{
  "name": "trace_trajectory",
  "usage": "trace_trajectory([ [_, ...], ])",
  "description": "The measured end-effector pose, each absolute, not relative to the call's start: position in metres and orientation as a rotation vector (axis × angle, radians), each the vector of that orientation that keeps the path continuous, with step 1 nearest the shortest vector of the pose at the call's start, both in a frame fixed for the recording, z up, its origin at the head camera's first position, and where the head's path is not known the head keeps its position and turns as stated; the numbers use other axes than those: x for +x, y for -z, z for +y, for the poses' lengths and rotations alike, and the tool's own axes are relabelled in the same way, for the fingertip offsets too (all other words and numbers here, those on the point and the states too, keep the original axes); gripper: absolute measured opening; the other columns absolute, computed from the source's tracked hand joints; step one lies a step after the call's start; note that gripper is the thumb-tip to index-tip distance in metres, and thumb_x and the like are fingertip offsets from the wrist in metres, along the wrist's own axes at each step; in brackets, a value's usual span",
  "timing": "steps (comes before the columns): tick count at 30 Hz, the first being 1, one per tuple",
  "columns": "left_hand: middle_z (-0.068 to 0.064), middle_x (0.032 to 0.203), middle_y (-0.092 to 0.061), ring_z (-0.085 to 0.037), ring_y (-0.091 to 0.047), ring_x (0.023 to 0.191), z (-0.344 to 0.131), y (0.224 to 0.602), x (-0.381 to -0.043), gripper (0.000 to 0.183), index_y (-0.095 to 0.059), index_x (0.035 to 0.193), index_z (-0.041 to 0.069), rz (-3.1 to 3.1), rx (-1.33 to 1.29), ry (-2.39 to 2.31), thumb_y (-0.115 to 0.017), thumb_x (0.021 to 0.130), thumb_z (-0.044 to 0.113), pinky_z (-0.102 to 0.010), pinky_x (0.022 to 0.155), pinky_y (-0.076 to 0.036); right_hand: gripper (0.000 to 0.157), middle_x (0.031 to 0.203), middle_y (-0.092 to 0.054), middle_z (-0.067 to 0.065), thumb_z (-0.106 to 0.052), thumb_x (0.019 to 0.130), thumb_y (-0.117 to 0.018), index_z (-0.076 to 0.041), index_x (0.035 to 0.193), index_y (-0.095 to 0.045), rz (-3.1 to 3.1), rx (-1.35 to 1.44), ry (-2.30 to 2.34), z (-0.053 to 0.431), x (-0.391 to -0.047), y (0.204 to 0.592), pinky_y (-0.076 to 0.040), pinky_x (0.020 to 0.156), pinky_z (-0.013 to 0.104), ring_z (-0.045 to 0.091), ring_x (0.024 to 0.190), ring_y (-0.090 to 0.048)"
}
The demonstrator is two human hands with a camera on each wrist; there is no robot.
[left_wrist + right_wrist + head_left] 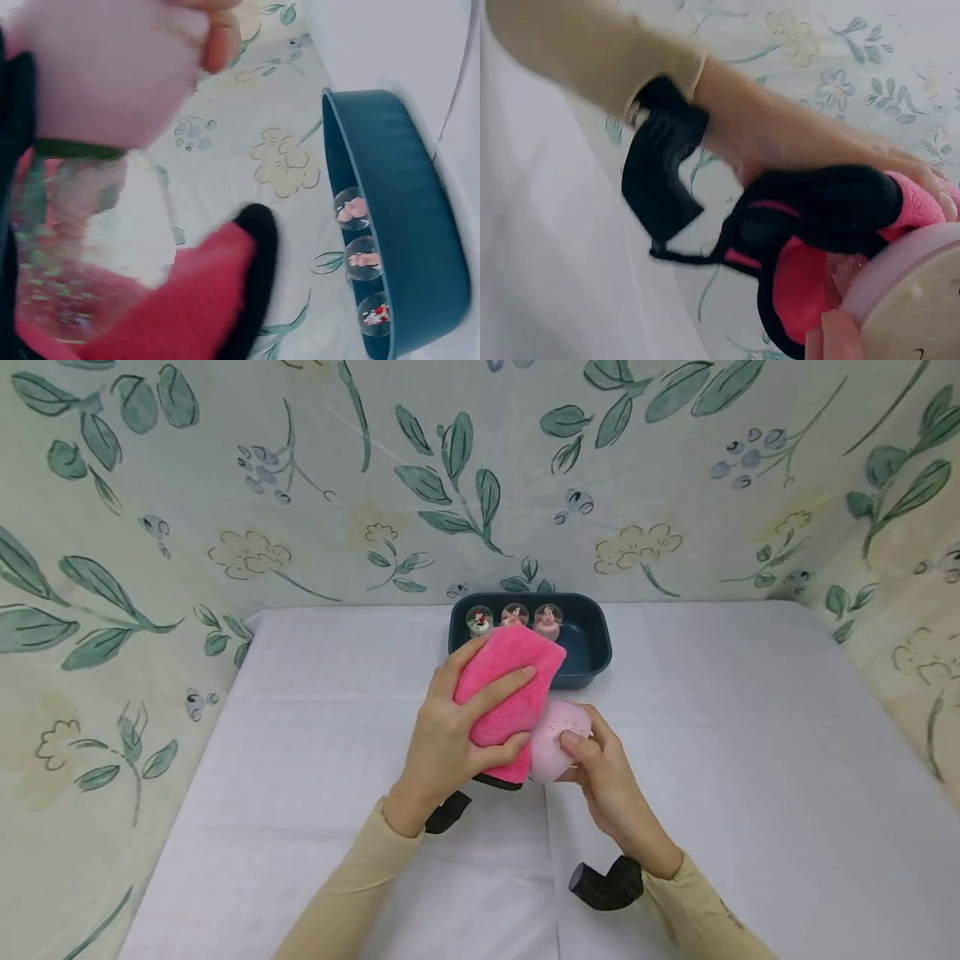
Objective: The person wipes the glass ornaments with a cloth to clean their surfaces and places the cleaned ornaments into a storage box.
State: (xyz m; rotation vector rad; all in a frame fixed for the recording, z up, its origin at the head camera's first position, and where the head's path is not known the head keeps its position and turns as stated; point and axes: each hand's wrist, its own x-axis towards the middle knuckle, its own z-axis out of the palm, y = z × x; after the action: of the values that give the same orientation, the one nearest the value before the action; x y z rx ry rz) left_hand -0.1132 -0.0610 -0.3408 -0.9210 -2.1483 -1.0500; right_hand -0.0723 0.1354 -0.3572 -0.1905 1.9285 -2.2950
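Note:
My left hand (442,735) holds a bright pink plush cloth (513,681) with black edging, fingers spread across it. The cloth wraps a snow globe whose pale pink rounded base (557,742) sticks out on the right. My right hand (611,781) grips that base, with the thumb on its side. In the left wrist view, the clear glittery dome (67,255) shows inside the cloth's fold, below the base. The right wrist view shows the base's flat cream underside (919,307) tilted towards the camera. Much of the dome is hidden by cloth.
A dark blue rectangular bin (592,647) stands at the table's back edge. Three small snow globes (548,620) sit in a row in its left and middle part. White cloth (337,710) covers the table, with a floral curtain (525,485) behind it. Black wrist mounts (609,885) stick out below both hands.

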Motion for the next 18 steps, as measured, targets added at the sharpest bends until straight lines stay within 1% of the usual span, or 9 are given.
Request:
trace_trajectory([
  [3, -0.012, 0.146, -0.034, -0.027, -0.034, 0.131, -0.061, 0.343, -0.116, 0.061, -0.060, 0.127, 0.019, -2.064, -0.976, 1.211, -0.082, 0.070, 0.024, -0.036, 0.085, -0.052, 0.049, 0.120, -0.050, 0.011, -0.032, 0.096, -0.038, -0.002, 0.135, -0.034, 1.612, -0.156, 2.339, 0.133, -0.068, 0.356, -0.056, 0.077, 0.036, 0.021, 0.096, -0.062],
  [6, -0.013, 0.144, -0.034, -0.029, -0.035, 0.130, -0.061, 0.344, -0.119, 0.061, -0.059, 0.128, 0.021, -1.982, -1.031, 1.379, -0.080, 0.070, 0.023, -0.037, 0.084, -0.053, 0.052, 0.125, -0.046, 0.010, -0.042, 0.099, -0.032, -0.011, 0.140, -0.027, 1.231, -0.166, 2.388, 0.133, -0.064, 0.357, -0.054, 0.082, 0.038, 0.025, 0.102, -0.060],
  [8, -0.014, 0.142, -0.035, -0.030, -0.036, 0.128, -0.062, 0.345, -0.121, 0.059, -0.059, 0.128, 0.026, -1.930, -1.054, 1.473, -0.079, 0.073, 0.029, -0.039, 0.083, -0.053, 0.050, 0.125, -0.047, 0.011, -0.045, 0.099, -0.032, -0.014, 0.139, -0.028, 1.017, -0.220, 2.402, 0.135, -0.062, 0.359, -0.054, 0.083, 0.037, 0.028, 0.100, -0.061],
  [10, -0.016, 0.141, -0.035, -0.032, -0.037, 0.126, -0.063, 0.346, -0.122, 0.056, -0.059, 0.128, 0.032, -1.885, -1.062, 1.558, -0.076, 0.076, 0.036, -0.042, 0.083, -0.053, 0.050, 0.124, -0.048, 0.010, -0.046, 0.098, -0.036, -0.016, 0.137, -0.031, 0.911, -0.286, 2.351, 0.138, -0.062, 0.361, -0.052, 0.086, 0.039, 0.031, 0.100, -0.062],
  [11, -0.016, 0.141, -0.035, -0.032, -0.038, 0.126, -0.063, 0.346, -0.122, 0.054, -0.059, 0.128, 0.036, -1.866, -1.059, 1.601, -0.074, 0.077, 0.040, -0.042, 0.083, -0.052, 0.050, 0.124, -0.049, 0.009, -0.046, 0.097, -0.036, -0.015, 0.136, -0.032, 0.956, -0.321, 2.306, 0.140, -0.062, 0.360, -0.050, 0.090, 0.038, 0.028, 0.103, -0.061],
  [13, -0.016, 0.141, -0.035, -0.033, -0.038, 0.126, -0.064, 0.347, -0.121, 0.051, -0.057, 0.128, 0.041, -1.847, -1.053, 1.667, -0.071, 0.079, 0.047, -0.043, 0.083, -0.052, 0.056, 0.127, -0.046, 0.010, -0.044, 0.095, -0.034, -0.011, 0.140, -0.030, 1.154, -0.370, 2.189, 0.144, -0.063, 0.357, -0.042, 0.099, 0.041, 0.025, 0.112, -0.054],
  [15, -0.015, 0.142, -0.034, -0.033, -0.037, 0.126, -0.065, 0.348, -0.120, 0.050, -0.057, 0.128, 0.044, -1.840, -1.046, 1.718, -0.070, 0.080, 0.049, -0.043, 0.083, -0.053, 0.065, 0.135, -0.038, 0.011, -0.043, 0.093, -0.033, -0.008, 0.147, -0.021, 1.392, -0.385, 2.052, 0.148, -0.064, 0.353, -0.031, 0.106, 0.048, 0.027, 0.123, -0.040],
  [16, -0.014, 0.143, -0.034, -0.032, -0.037, 0.126, -0.065, 0.348, -0.120, 0.050, -0.056, 0.129, 0.045, -1.848, -1.043, 1.730, -0.069, 0.080, 0.050, -0.042, 0.082, -0.053, 0.070, 0.139, -0.033, 0.012, -0.043, 0.092, -0.033, -0.006, 0.149, -0.015, 1.509, -0.395, 1.987, 0.149, -0.065, 0.351, -0.028, 0.107, 0.050, 0.028, 0.126, -0.033],
  [18, -0.013, 0.143, -0.034, -0.031, -0.037, 0.126, -0.065, 0.348, -0.119, 0.050, -0.056, 0.129, 0.044, -1.866, -1.047, 1.730, -0.069, 0.080, 0.050, -0.041, 0.082, -0.053, 0.078, 0.143, -0.026, 0.016, -0.044, 0.092, -0.036, -0.006, 0.151, -0.004, 1.672, -0.409, 1.905, 0.150, -0.067, 0.347, -0.026, 0.106, 0.052, 0.032, 0.128, -0.026],
])
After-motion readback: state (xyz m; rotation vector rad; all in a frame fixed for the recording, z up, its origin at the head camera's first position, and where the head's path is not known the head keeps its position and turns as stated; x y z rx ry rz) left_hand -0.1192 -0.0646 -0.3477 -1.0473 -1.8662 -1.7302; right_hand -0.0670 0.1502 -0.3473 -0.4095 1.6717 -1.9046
